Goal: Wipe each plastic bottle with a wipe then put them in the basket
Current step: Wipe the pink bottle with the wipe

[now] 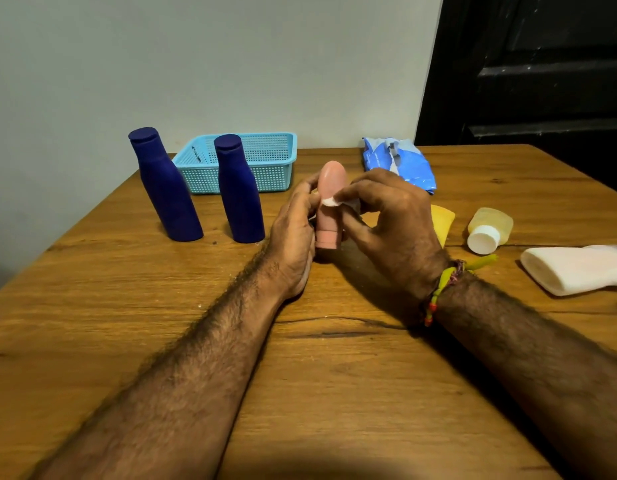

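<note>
pink bottle (329, 209) is standing cap-down on the wooden surface (127, 341), right in the middle between both hands. left hand (293, 233) has its fingers curled round the bottle's side, holding it upright. right hand (390, 220) pinches a small white wipe (329, 201) against the front of the bottle, about halfway up. two dark blue bottles (166, 188) (239, 192) stand off to the left, just in front of the light blue basket (265, 168) at the back by the wall. blue wipes pack (400, 164) lies behind the right hand. further right there's a yellow bottle (444, 221), a clear yellowish bottle with a white cap (489, 228) and a white bottle (574, 270), all lying down.
</note>
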